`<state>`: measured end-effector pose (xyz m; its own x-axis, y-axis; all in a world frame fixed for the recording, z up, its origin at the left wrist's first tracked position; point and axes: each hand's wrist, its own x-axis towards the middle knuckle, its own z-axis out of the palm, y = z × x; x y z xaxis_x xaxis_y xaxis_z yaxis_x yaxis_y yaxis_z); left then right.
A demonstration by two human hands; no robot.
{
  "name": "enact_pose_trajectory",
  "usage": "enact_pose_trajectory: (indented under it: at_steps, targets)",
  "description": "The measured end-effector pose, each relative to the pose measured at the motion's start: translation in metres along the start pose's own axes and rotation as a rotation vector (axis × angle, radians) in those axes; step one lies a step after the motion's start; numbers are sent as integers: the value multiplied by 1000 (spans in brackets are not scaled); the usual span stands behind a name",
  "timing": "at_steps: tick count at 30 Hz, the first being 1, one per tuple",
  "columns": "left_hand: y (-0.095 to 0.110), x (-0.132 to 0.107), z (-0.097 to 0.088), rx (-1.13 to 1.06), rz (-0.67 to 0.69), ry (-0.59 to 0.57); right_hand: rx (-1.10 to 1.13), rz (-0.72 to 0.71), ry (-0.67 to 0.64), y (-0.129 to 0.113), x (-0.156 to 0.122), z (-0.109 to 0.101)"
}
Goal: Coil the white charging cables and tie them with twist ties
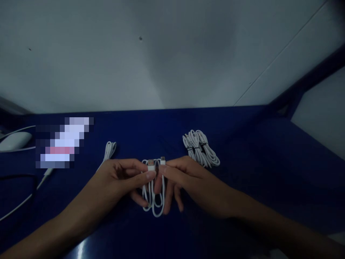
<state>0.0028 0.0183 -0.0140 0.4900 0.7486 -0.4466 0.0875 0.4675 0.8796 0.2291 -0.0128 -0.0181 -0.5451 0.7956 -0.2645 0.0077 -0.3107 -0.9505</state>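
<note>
A white USB cable [158, 210], coiled into loops, is held up between both hands over the blue table. My left hand [118, 180] is closed, thumb and fingers pinching the cable just below its wide USB-A plug. My right hand [188, 180] pinches the other end below a smaller plug, its lower fingers hanging behind the loops. Both plugs point away from me, side by side. The dangling loops show no tie that I can see.
Several tied white cable bundles [201, 149] lie beyond my right hand. Another folded white cable [110, 150] sits past my left hand. At the left are a blurred-out lit screen [64, 140], a plugged-in cord [48, 172] and a white rounded object [16, 140]. A pale wall [121, 72] rises behind the blue table [140, 129].
</note>
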Motion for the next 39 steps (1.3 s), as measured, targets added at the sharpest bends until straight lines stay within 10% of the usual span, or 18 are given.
enact_pose_trajectory:
  at_steps: [39]
  targets:
    - [-4, 0, -3, 10, 39, -5, -65, -22, 12, 2, 0, 0]
